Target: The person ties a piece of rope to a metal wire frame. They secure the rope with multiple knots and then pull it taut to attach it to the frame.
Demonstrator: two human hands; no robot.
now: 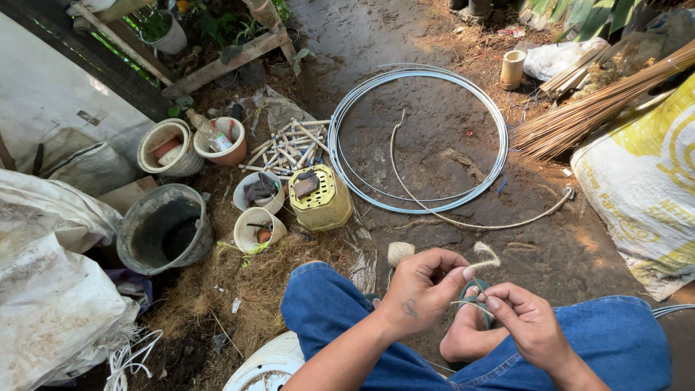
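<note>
Hands [474, 304] (bare) pinching frayed twine [483, 255]

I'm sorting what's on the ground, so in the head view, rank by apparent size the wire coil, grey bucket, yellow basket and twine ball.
1. Wire coil, clearly largest.
2. Grey bucket.
3. Yellow basket.
4. Twine ball, smallest, though nearer the camera than the rest.

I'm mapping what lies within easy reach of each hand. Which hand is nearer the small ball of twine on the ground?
Left. The left hand is just right of the ball of twine, beside it. The right hand is farther right and lower, beyond the left hand.
</note>
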